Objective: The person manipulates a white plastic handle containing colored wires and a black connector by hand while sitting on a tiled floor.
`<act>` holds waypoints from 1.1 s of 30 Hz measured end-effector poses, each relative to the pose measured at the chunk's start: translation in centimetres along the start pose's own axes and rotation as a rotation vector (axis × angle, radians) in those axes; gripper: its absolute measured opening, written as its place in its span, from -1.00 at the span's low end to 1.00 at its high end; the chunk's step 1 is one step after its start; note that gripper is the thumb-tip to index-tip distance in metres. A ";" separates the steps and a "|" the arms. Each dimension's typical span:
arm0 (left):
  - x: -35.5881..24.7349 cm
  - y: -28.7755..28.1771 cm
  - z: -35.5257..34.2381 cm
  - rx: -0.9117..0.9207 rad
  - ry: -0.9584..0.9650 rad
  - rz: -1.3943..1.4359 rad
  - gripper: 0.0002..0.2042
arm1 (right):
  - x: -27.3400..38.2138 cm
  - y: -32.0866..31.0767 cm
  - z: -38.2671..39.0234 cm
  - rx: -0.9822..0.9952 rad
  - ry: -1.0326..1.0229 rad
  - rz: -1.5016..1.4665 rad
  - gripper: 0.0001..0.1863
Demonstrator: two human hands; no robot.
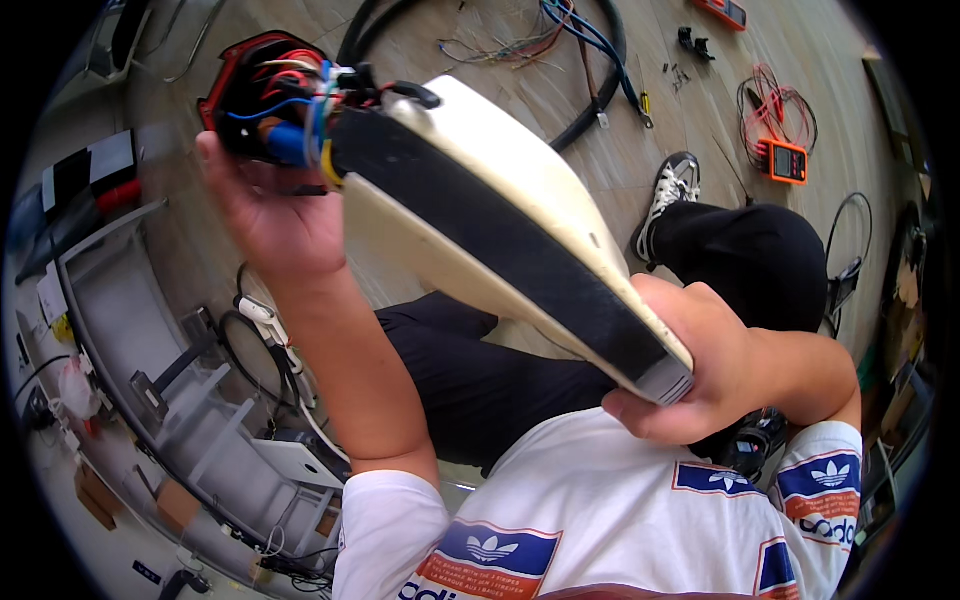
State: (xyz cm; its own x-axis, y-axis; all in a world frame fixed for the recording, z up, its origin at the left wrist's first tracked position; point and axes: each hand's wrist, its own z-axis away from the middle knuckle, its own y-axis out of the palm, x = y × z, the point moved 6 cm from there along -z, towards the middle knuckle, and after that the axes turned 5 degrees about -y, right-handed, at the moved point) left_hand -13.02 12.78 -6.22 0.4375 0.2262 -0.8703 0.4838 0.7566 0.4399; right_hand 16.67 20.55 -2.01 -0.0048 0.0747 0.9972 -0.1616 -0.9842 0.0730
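Across my lap I hold up a long cream housing (pixel 510 150) with a black strip along its middle, tilted from upper left to lower right. My right hand (pixel 715 350) is wrapped round its narrow lower end. At the other end is a red-and-black cup-shaped head (pixel 225 90), full of red, blue and white wires (pixel 300 100). My left hand (pixel 290 230) cups this head from below, thumb at its outer side; its other fingers are mostly hidden behind it. A short black lead (pixel 415 95) lies over the joint between head and housing.
On the floor lie a thick black cable (pixel 625 60) with loose coloured wires, an orange multimeter (pixel 783 161) with red and black leads, a black clip (pixel 693 43) and small screws. A grey metal frame (pixel 150 330) and white power strip (pixel 265 320) stand at left.
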 end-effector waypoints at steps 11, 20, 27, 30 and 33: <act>-0.8 3.1 2.0 0.298 0.120 -0.032 -0.44 | -0.9 -3.1 2.2 -0.117 0.214 0.024 -0.52; 0.0 4.9 4.0 0.211 0.177 -0.144 -0.43 | -2.9 -6.2 5.0 -0.287 0.354 0.090 -0.74; -0.1 4.7 4.7 0.268 0.283 -0.205 -0.49 | -3.0 -6.6 5.4 -0.304 0.362 0.097 -0.76; -0.1 4.6 4.6 0.255 0.271 -0.165 -0.52 | -2.9 -6.0 5.3 -0.252 0.292 0.085 -0.74; -0.2 4.8 4.2 0.273 0.233 -0.101 -0.55 | -2.5 -5.2 4.8 -0.179 0.241 0.098 -0.72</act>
State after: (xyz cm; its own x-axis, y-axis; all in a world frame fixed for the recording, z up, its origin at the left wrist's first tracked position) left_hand -7.56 13.76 -3.00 0.2086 0.3160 -0.9255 0.7135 0.5981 0.3650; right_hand 22.28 24.71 -4.80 -0.2593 0.0380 0.9650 -0.3198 -0.9462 -0.0487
